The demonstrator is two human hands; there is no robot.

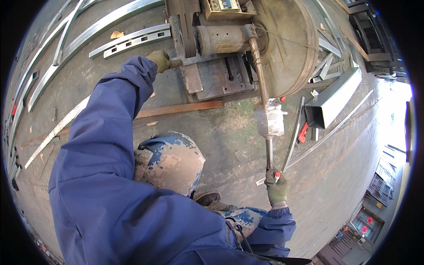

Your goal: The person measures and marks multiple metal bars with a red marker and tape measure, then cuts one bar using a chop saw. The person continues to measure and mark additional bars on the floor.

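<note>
I am recording the gloved right hand (pixel 277 187) grasping the near end of the long lever (pixel 259 66), whose axis is running away from that hand, up the view and slightly left, to the cylindrical housing (pixel 223 39). The gloved left hand (pixel 159 61) is lying well apart from the lever, just left of the steel clamp block (pixel 214 79); I am judging the right better placed, and cannot tell whether the left is gripping anything.

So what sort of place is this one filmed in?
Probably a metalworking shop: the right hand grips the lever of a bulky machine, and slotted bars and a square tube lie on the floor.
</note>
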